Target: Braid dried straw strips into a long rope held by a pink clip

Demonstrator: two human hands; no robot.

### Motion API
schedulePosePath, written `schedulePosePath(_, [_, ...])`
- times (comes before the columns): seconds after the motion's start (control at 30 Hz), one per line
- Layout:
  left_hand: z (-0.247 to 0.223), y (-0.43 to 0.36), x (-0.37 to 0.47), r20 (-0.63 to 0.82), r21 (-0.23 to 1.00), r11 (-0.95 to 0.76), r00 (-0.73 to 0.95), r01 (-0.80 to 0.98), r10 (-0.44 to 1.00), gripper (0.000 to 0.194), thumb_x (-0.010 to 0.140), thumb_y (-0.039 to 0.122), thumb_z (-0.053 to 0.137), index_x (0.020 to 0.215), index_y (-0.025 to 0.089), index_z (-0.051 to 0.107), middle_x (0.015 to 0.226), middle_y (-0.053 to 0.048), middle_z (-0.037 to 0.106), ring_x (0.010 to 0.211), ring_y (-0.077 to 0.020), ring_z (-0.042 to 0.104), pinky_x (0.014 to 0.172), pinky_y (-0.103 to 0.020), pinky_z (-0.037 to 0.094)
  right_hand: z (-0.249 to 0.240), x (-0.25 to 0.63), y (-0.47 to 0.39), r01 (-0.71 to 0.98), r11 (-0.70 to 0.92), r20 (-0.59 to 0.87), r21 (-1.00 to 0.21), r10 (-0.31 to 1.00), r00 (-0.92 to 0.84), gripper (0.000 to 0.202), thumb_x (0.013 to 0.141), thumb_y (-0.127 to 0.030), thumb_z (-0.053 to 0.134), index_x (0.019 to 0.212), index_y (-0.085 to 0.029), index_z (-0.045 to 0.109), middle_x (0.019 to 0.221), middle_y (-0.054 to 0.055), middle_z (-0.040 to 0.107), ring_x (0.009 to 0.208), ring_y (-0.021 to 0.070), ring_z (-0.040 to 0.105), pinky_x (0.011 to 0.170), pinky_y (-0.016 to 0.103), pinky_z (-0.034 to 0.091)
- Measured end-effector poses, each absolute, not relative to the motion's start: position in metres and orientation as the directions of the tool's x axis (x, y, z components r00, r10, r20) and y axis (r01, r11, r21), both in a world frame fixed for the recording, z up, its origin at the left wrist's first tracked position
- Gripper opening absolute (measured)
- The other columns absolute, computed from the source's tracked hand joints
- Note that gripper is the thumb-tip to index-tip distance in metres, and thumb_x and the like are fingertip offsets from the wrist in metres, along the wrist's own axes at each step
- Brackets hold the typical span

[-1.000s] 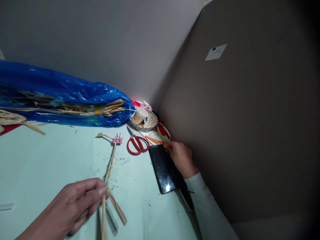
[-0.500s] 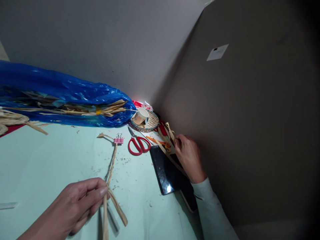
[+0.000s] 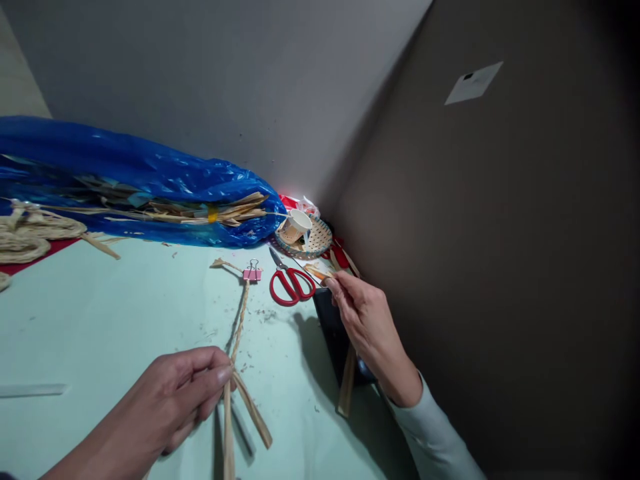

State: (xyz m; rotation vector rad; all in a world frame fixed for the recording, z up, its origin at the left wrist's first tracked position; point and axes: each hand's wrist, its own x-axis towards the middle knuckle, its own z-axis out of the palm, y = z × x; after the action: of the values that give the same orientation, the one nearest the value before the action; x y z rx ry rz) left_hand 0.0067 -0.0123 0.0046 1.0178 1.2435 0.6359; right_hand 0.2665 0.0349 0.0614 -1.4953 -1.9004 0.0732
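My left hand pinches the lower end of a thin straw braid, with loose flat strands hanging below its fingertips. At its far end, a pink binder clip grips the braid on the pale green tabletop. My right hand is closed on a flat straw strip; one end shows beyond the fingertips and the other dangles below the palm. Under that hand lies a dark tablet-like device, partly covered. Red-handled scissors rest between the clip and my right hand.
A blue plastic bag with a straw bundle runs along the back wall. A woven basket holding a paper cup stands in the corner. Coiled braid lies at left. A dark wall rises on the right.
My right hand has drawn a straw strip away from the pile by the wall, bringing it left and nearer over the dark device. My left hand keeps its pinch. The view has shifted slightly.
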Motion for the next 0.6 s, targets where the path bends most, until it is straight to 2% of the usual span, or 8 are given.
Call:
schedulePosePath(0.1, [0.002,-0.01,0.005,-0.468,0.884,0.446,0.293,0.141,0.834,0.044,0.071,0.062,0.074,0.071,0.021,0.059,0.054,0.008,0.046,0.043,-0.0041,0.022,0.046,-0.022,0.009,0.058,0.284,0.042,0.87,0.293,0.566,-0.396,0.824,-0.02,0.028,0.1,-0.036,0.051,0.089,-0.019,0.071,0.074,0.004,0.064,0.065,0.0178,0.055,0.063,0.028,0.037])
schedulePosePath(0.23, [0.004,-0.011,0.007,-0.477,0.879,0.456,0.256,0.139,0.841,0.045,0.069,0.062,0.075,0.073,0.02,0.06,0.054,0.009,0.042,0.046,-0.004,0.02,0.047,-0.019,0.009,0.069,0.305,0.042,0.854,0.352,0.726,-0.384,0.686,0.043,0.028,0.102,-0.026,0.047,0.11,-0.018,0.073,0.09,0.007,0.072,0.079,0.02,0.064,0.076,0.03,0.045])
schedulePosePath(0.3, [0.005,-0.013,0.008,-0.467,0.884,0.448,0.215,0.133,0.858,0.044,0.069,0.06,0.076,0.072,0.02,0.06,0.055,0.009,0.043,0.047,-0.0042,0.022,0.049,-0.018,0.01,0.079,0.304,0.035,0.824,0.4,0.784,-0.4,0.615,0.083,0.026,0.102,-0.025,0.049,0.111,-0.019,0.072,0.099,0.007,0.074,0.087,0.0206,0.066,0.083,0.031,0.046])
schedulePosePath(0.33, [0.005,-0.014,0.008,-0.467,0.884,0.448,0.209,0.134,0.859,0.043,0.068,0.06,0.076,0.071,0.02,0.06,0.055,0.008,0.044,0.047,-0.0044,0.022,0.049,-0.018,0.011,0.084,0.301,0.029,0.796,0.41,0.77,-0.445,0.629,0.107,0.024,0.101,-0.026,0.051,0.108,-0.019,0.073,0.097,0.006,0.074,0.087,0.0202,0.065,0.081,0.03,0.046])
schedulePosePath(0.4, [0.004,-0.013,0.007,-0.466,0.884,0.445,0.215,0.142,0.858,0.042,0.069,0.06,0.075,0.07,0.021,0.059,0.057,0.007,0.047,0.046,-0.0045,0.024,0.049,-0.019,0.013,0.092,0.288,0.018,0.704,0.387,0.636,-0.595,0.763,0.118,0.022,0.102,-0.032,0.054,0.096,-0.02,0.072,0.083,0.001,0.068,0.076,0.0172,0.06,0.071,0.027,0.044])
schedulePosePath(0.43, [0.003,-0.012,0.005,-0.468,0.884,0.443,0.232,0.153,0.853,0.042,0.07,0.061,0.074,0.07,0.021,0.06,0.057,0.007,0.048,0.045,-0.0046,0.024,0.048,-0.02,0.014,0.095,0.28,0.012,0.655,0.358,0.535,-0.666,0.84,0.086,0.028,0.103,-0.035,0.053,0.086,-0.02,0.069,0.076,-0.001,0.063,0.069,0.0153,0.056,0.065,0.026,0.04])
schedulePosePath(0.5, [0.002,-0.01,0.004,-0.466,0.884,0.432,0.278,0.178,0.84,0.043,0.069,0.063,0.074,0.073,0.022,0.061,0.056,0.007,0.048,0.043,-0.0048,0.025,0.046,-0.021,0.013,0.096,0.263,0.001,0.574,0.311,0.325,-0.757,0.942,-0.081,0.042,0.106,-0.04,0.047,0.073,-0.019,0.062,0.071,-0.002,0.059,0.065,0.0131,0.05,0.062,0.025,0.037])
schedulePosePath(0.6, [0.008,-0.009,0.005,-0.437,0.899,0.396,0.308,0.19,0.845,0.043,0.07,0.062,0.073,0.075,0.02,0.061,0.055,0.009,0.046,0.042,-0.0048,0.024,0.043,-0.021,0.013,0.087,0.241,-0.009,0.515,0.286,0.125,-0.808,0.938,-0.325,0.043,0.109,-0.039,0.042,0.075,-0.019,0.059,0.075,-0.002,0.059,0.071,0.0123,0.052,0.068,0.025,0.038])
